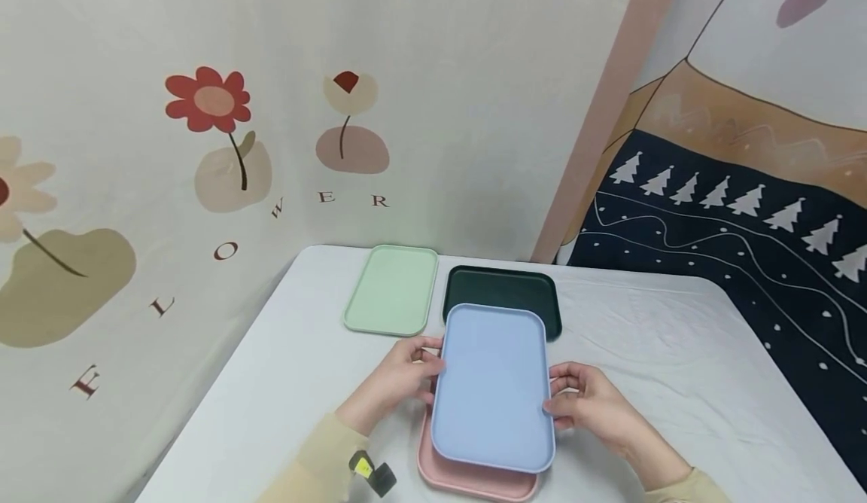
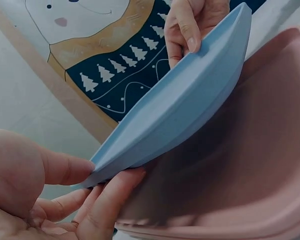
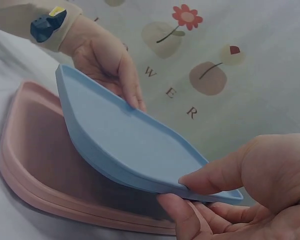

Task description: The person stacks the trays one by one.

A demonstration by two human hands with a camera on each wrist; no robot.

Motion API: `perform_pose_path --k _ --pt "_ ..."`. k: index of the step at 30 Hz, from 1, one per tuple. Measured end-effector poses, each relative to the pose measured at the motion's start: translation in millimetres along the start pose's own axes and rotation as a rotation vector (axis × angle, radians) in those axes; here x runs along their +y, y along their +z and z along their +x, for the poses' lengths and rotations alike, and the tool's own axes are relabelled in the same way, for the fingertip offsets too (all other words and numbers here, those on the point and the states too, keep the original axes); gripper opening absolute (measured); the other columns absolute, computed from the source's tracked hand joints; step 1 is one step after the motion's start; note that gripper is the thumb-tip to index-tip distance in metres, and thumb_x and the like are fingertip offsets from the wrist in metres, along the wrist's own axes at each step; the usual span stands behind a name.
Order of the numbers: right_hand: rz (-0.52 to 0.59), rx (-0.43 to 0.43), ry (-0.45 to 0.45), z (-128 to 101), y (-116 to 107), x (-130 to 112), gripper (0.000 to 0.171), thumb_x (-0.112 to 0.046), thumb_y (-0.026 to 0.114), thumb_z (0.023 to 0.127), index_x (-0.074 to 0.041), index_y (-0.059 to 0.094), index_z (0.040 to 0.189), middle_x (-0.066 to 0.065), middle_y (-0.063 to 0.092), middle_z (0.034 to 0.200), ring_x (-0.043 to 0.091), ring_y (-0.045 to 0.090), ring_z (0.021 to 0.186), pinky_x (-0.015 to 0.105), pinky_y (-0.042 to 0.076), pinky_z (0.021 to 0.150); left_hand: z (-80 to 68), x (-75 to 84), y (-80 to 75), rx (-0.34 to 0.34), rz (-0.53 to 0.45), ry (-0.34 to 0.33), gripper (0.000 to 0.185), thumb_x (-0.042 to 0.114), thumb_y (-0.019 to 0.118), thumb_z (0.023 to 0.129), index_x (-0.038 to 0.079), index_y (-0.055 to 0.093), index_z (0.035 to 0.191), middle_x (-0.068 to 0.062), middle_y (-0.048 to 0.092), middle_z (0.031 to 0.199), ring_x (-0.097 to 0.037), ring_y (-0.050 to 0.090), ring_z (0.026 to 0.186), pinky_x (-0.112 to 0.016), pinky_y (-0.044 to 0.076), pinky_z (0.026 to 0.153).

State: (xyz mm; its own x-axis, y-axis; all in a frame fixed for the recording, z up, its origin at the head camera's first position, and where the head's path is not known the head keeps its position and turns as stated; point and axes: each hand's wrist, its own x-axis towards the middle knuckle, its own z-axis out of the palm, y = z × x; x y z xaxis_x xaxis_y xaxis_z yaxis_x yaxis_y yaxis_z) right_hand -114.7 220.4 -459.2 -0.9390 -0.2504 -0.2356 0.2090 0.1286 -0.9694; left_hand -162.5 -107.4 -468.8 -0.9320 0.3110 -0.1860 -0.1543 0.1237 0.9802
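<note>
A light blue tray (image 1: 492, 386) is held above a pink tray (image 1: 474, 482) that lies on the white table (image 1: 677, 352). My left hand (image 1: 406, 371) pinches the blue tray's left edge, thumb on top and fingers underneath. On the opposite edge my right hand (image 1: 582, 401) pinches it the same way. In the left wrist view the blue tray (image 2: 175, 107) hangs over the pink tray (image 2: 240, 165), tilted and apart from it. The right wrist view shows the blue tray (image 3: 125, 145) clear of the pink tray (image 3: 45, 170).
A mint green tray (image 1: 393, 289) and a dark green tray (image 1: 504, 290) lie side by side at the table's far end. Flower-patterned cloth hangs behind and to the left, and a dark cloth with white trees hangs at the right.
</note>
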Motion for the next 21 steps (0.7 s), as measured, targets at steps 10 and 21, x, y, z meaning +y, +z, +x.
perform_pose_path --k 10,21 --pt "0.011 0.003 0.036 -4 10 10 0.057 0.007 0.077 0.082 0.016 0.047 0.129 0.013 0.058 0.097 0.02 0.065 0.08 0.037 0.064 0.063 -12.2 -12.2 -2.3 -0.003 0.033 0.003 0.04 0.001 0.068 0.098 -0.01 0.059 0.136 -0.015 0.062 0.099 -0.023 0.067 0.073 -0.041 0.064 0.059" --pt "-0.006 -0.023 0.026 -7 17 20 0.055 0.008 0.079 0.08 0.017 0.048 0.125 0.013 0.06 0.095 0.022 0.067 0.078 0.04 0.065 0.065 -21.7 -15.5 -3.1 0.008 0.108 0.001 0.042 -0.001 0.068 0.097 -0.011 0.059 0.136 -0.013 0.064 0.097 -0.02 0.068 0.074 -0.04 0.064 0.06"
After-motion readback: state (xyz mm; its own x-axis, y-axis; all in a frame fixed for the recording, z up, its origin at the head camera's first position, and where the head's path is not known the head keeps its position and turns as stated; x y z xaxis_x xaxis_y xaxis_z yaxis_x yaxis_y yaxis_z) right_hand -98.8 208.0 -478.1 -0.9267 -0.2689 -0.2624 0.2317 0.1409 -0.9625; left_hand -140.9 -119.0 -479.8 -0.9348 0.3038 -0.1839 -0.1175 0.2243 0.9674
